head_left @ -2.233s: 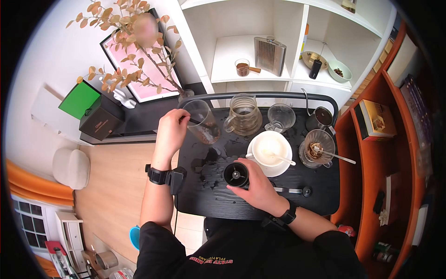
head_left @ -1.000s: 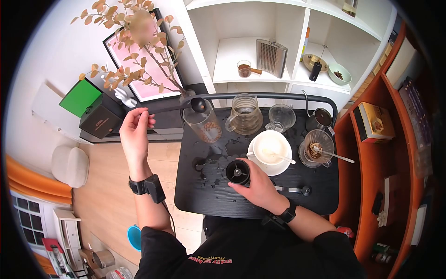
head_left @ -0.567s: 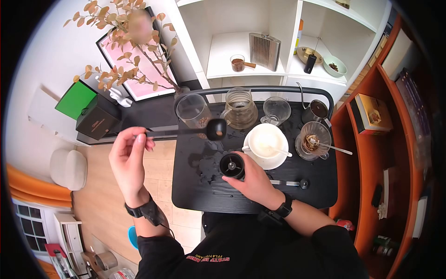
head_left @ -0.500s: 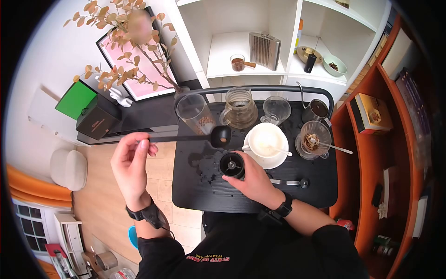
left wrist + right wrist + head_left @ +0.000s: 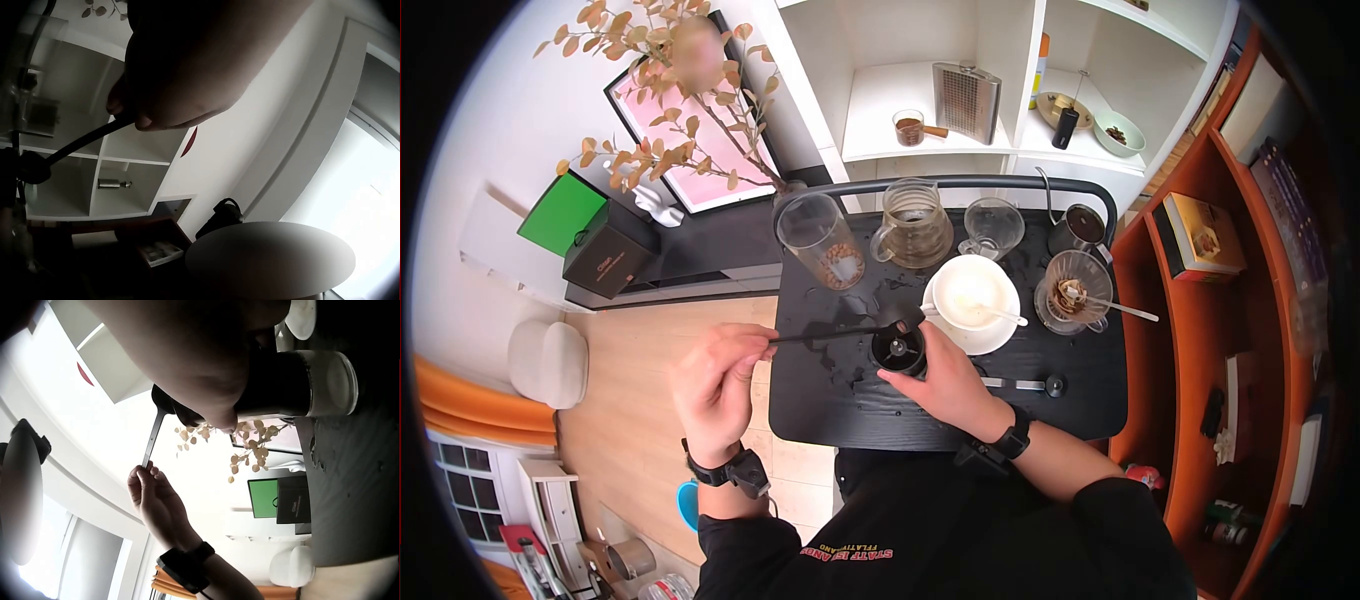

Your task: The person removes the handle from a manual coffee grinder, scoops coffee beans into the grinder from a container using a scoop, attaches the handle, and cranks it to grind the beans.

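My left hand point(image 5: 718, 388) pinches the handle end of a long black coffee scoop point(image 5: 830, 333). The scoop's bowl is tilted over the mouth of a black hand coffee grinder point(image 5: 892, 362), partly covering its opening. My right hand point(image 5: 950, 385) is wrapped round the grinder, which stands upright on the black tray table point(image 5: 840, 425). In the right wrist view the grinder's clear lower part point(image 5: 331, 384) shows below its dark body. A tall glass jar point(image 5: 808, 228) with coffee beans point(image 5: 841, 264) stands behind the scoop.
Behind stand a glass server point(image 5: 917, 235), a glass cup point(image 5: 993, 228) and a steel jug point(image 5: 1080, 230). A white cup point(image 5: 970, 295) on a saucer, a glass dripper point(image 5: 1072, 300) and a small metal spoon point(image 5: 1020, 384) sit nearer. Water drops wet the tabletop.
My left hand has lifted the scoop out of the jar with a bean or so in it, then carried it right and down over the grinder, tilting it. My right hand has stayed on the grinder.
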{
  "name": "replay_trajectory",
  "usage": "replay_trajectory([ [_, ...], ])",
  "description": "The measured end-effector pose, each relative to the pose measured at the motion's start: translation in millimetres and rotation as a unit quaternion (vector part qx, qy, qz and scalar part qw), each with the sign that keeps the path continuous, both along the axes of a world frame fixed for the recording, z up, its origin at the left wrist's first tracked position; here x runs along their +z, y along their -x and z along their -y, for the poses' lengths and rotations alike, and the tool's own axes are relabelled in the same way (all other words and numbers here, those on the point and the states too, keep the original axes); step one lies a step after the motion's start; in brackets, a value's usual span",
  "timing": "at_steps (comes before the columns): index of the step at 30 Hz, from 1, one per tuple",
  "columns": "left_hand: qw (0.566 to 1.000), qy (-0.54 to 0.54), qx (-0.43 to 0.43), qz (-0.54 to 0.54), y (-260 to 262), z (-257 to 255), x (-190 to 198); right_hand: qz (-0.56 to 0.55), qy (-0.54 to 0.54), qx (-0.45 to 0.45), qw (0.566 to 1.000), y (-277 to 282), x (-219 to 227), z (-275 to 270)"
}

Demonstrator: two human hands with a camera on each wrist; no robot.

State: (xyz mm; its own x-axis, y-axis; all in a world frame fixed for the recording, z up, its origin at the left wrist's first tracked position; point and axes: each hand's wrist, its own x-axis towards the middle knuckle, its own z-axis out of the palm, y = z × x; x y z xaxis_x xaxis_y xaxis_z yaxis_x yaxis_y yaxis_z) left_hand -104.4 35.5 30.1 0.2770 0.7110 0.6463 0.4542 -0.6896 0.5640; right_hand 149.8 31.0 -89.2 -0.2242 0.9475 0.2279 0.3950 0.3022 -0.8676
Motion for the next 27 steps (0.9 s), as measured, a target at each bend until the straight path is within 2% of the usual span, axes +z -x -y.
replay_trajectory([
  [3, 0.999, -0.038, -0.002, -0.019, -2.0, 0.6, 1.3, -0.023, -0.028, 0.011, 0.999, -0.4, -4.4, -2.8],
  [9, 0.997, -0.061, -0.002, -0.050, -3.8, 5.1, 4.7, -0.040, -0.018, 0.012, 0.999, -0.1, -1.1, -2.0],
  [13, 0.996, -0.077, -0.004, -0.038, -1.4, 2.4, 3.5, -0.014, -0.017, -0.002, 1.000, 0.2, -4.9, -1.2],
  [15, 0.992, -0.083, 0.084, 0.043, -0.3, -4.0, 0.0, -0.040, -0.038, 0.024, 0.998, -0.8, -0.4, -2.4],
  [16, 0.992, -0.087, 0.085, 0.042, 2.1, -9.1, -0.3, -0.042, -0.042, 0.026, 0.998, -0.5, 0.7, -2.8],
  [18, 0.973, -0.034, 0.200, 0.112, 7.5, -25.6, -1.1, -0.035, -0.018, 0.029, 0.999, -1.4, 2.0, -2.0],
  [19, 0.967, -0.018, 0.210, 0.146, 9.8, -37.3, -3.3, -0.035, -0.020, 0.028, 0.999, -1.6, 2.1, -1.7],
  [22, 0.957, 0.034, 0.244, 0.150, 18.7, -68.7, -9.3, -0.035, -0.025, 0.027, 0.999, -1.4, 1.8, -2.0],
  [27, 0.958, 0.052, 0.280, 0.036, 12.4, -112.7, -31.5, -0.032, -0.032, 0.024, 0.999, -1.6, 1.3, -1.4],
])
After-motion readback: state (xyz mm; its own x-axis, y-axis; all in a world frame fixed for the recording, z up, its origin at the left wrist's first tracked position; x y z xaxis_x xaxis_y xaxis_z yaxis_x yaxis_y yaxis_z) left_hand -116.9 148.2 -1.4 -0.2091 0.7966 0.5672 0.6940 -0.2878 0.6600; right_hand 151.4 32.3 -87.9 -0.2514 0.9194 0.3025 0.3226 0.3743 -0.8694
